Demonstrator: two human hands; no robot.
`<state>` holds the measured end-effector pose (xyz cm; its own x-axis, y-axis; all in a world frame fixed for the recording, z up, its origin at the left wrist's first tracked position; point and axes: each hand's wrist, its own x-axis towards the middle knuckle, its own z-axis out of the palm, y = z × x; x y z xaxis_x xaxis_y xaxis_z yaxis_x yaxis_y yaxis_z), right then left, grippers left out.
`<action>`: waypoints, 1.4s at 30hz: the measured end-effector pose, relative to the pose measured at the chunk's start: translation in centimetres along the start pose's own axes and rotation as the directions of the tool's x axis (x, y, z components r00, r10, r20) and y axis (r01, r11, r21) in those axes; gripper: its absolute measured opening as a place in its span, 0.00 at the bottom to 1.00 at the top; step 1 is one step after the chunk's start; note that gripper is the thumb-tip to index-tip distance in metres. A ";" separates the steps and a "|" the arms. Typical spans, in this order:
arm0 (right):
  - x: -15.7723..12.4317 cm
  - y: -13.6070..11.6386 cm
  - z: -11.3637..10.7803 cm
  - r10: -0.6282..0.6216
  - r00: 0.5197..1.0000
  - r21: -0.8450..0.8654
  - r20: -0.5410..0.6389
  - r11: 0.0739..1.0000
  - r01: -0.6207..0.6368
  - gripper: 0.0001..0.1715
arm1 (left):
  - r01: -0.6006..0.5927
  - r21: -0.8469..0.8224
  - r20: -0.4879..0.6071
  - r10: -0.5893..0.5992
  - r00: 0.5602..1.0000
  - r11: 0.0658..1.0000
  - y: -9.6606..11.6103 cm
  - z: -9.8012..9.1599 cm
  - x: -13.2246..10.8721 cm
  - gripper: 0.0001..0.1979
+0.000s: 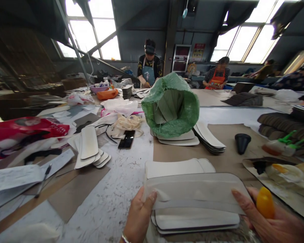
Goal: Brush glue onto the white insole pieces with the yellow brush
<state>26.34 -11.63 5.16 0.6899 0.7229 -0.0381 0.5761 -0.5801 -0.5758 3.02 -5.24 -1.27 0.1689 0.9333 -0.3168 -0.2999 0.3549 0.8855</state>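
A long pale grey panel (197,189) with rounded corners is stretched between my two hands at the lower centre right. My left hand (141,211) pinches its left end, thumb on top. At its right end my right hand (260,211) grips it with the thumb on top, and a yellow object (265,202) sits against that hand's fingers; how it is held is unclear. Below and behind the panel lie stacked off-white curved pieces (196,219). Farther back, an open green sack (171,104) holds more pale pieces.
Curved pieces (89,143), a black phone (127,139) and a pen (43,180) lie to the left. On the right are a black cone (242,142), squeeze bottles (278,146) and dark stacked pieces (286,125). Several people work beyond the table, one in a blue apron (148,74).
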 end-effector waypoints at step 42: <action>1.2 6.6 2.0 0.343 0.878 0.494 0.335 0.729 -0.474 0.30 | 0.283 -0.143 0.107 -0.270 0.957 0.948 0.5 0.3 -1.0 0.25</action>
<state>30.08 -13.79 -0.30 0.6564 0.5609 -0.5045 -0.1236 -0.5797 -0.8054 2.98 -6.03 -0.38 0.3429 0.7916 -0.5058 -0.3712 0.6088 0.7011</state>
